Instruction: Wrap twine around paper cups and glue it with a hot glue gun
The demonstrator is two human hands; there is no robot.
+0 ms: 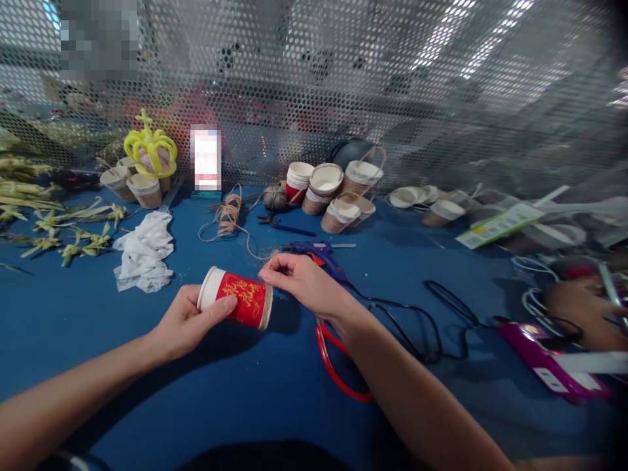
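My left hand (189,322) grips a red paper cup (241,297) with gold lettering, held on its side above the blue table (245,405). Its white rim points left and its base points right. My right hand (303,282) is pinched at the cup's base end, holding a thin strand of twine I can barely make out. A blue glue gun (314,252) lies just behind my right hand. Red-handled scissors (333,366) lie under my right forearm.
A twine bundle (228,216) and twine ball (275,196) lie behind. Twine-wrapped cups (338,190) and a stack of red cups (297,183) stand at the back. White cloth (144,255), green leaves (59,229), yellow crown (150,150) lie left. Another person's hand (583,314) and a purple tool (544,356) are right.
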